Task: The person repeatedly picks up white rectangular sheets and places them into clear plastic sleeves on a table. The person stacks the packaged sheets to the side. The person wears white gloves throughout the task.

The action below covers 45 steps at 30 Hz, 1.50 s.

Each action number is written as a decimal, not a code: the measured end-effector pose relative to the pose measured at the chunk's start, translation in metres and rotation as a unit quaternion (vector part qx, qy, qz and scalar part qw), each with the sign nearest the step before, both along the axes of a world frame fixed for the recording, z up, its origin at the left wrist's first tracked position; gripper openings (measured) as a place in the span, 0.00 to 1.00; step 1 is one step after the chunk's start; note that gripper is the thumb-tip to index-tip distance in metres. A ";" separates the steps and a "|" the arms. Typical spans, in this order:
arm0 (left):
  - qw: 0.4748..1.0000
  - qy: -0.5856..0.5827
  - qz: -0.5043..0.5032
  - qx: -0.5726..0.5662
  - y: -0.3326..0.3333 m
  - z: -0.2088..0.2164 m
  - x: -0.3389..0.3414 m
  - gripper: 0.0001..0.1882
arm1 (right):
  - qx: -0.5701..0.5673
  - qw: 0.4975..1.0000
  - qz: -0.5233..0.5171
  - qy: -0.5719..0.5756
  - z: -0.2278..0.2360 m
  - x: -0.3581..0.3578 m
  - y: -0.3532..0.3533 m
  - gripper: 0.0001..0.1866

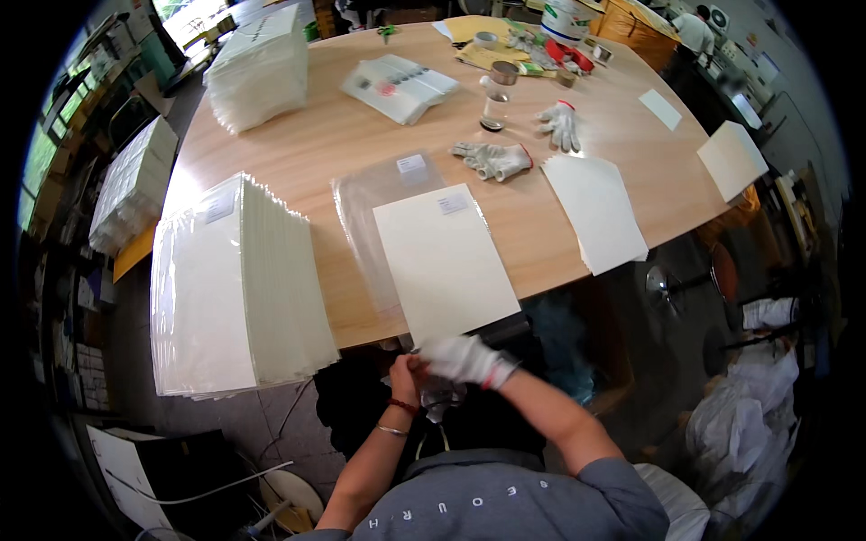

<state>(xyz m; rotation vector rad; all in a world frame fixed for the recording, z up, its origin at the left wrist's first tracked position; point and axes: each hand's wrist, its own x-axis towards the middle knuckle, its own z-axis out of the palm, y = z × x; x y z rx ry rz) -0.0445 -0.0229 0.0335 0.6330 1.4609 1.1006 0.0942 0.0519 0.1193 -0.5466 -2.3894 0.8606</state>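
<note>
My bare left hand [404, 374], with a red bead bracelet and a bangle at its wrist, is closed in a pinch just below the table's front edge. What it pinches is too small to make out. My right hand [465, 361] wears a white work glove and is blurred beside the left one, its fingers hard to see. Crumpled clear plastic [440, 397] shows below both hands. Just above them lies a white sheet in a clear sleeve [446, 261], with a small label, its near end reaching the edge. Under it is a clear plastic sleeve [361, 207].
A tall stack of sleeved white sheets [234, 298] stands left; loose white sheets [595, 212] lie right. Beyond are two work gloves [492, 160], a clear bottle [493, 108], a bag pack [400, 87], a wrapped stack [259, 72] and a white bucket [566, 22]. A person [695, 36] is far right.
</note>
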 end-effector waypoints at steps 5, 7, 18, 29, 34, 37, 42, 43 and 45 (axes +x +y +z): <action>0.996 -0.083 -0.044 -0.008 0.002 0.017 -0.012 0.21 | -0.039 0.664 -0.661 0.348 0.041 0.231 0.039 0.06; 0.995 -0.083 -0.047 0.021 0.003 0.014 -0.015 0.20 | -0.075 0.612 -0.719 0.321 0.019 0.301 0.023 0.05; 0.645 0.655 -0.159 0.359 0.016 0.026 -0.036 0.22 | 0.020 0.935 -0.349 -0.052 -0.017 0.153 0.008 0.14; 0.795 0.538 -0.157 0.235 0.039 0.044 -0.029 0.11 | -0.003 0.915 -0.354 -0.193 -0.006 0.127 0.039 0.12; 0.978 0.197 -0.057 0.024 0.019 0.011 -0.038 0.15 | -0.121 0.851 -0.497 -0.117 -0.022 0.115 0.024 0.10; 0.991 -0.113 0.020 -0.069 0.023 0.042 -0.021 0.14 | -0.365 0.802 -0.465 0.089 -0.023 0.113 0.017 0.10; 0.993 0.010 -0.080 0.082 0.024 0.107 -0.031 0.09 | -0.391 0.843 -0.330 0.167 -0.033 0.100 -0.012 0.17; 0.984 0.059 -0.115 0.125 0.021 0.133 -0.037 0.09 | -0.378 0.850 -0.317 0.183 -0.034 0.091 -0.017 0.18; 0.944 0.214 -0.159 0.195 0.004 0.186 -0.059 0.06 | -0.396 0.862 -0.275 0.155 -0.006 0.065 -0.020 0.17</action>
